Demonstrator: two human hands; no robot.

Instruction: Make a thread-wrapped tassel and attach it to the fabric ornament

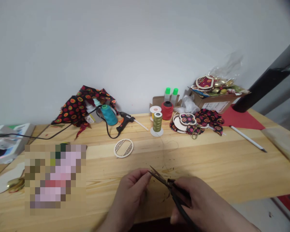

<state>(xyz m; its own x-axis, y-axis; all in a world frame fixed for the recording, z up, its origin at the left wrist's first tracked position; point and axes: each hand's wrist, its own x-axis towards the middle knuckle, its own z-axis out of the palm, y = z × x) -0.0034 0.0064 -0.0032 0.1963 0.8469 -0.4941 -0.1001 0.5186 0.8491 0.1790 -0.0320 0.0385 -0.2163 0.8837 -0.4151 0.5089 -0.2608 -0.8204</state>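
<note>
My right hand [198,198] grips black-handled scissors [169,184], its fingers around the handles. Their narrow blades are slightly parted and point toward my left fingertips. My left hand [135,188] is closed, thumb and forefinger pinched together right beside the blade tips. What it holds is too small or hidden to make out. A thin thread trails over the table from near the olive-green thread spool [157,123] toward the scissors. Further back lies an oval wooden lattice frame [129,149]. Small dark scraps are scattered near the blades.
Along the wall are patterned fabric [72,109], a teal thread cone [110,115], a glue gun [126,121], a red thread cone [167,111], fabric-covered shapes [188,119] and a filled cardboard box [214,104]. A white pen [247,138] lies right; a power strip [16,141] left.
</note>
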